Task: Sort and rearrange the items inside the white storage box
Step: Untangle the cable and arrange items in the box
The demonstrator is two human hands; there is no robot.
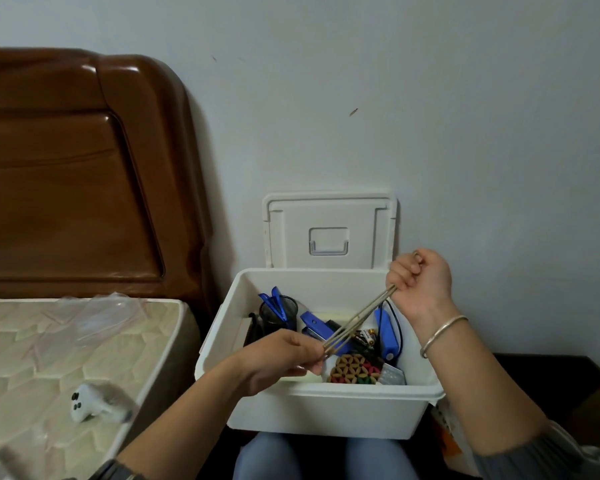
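left grip [284,355]: low, back of hand up, thumb and fingers pinching the near-left end of thin sticks [357,320] | left forearm: bare, slanting in from near left | right grip [420,278]: higher, farther right, fist curled round the sticks' other end | right forearm: bare, rising steeply from near right

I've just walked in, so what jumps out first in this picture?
Two hands stand out: the left hand and the right hand each grip an end of a few thin sticks, held slanted above the open white storage box. Behind it, the lid stands against the wall, right of a glossy brown headboard.
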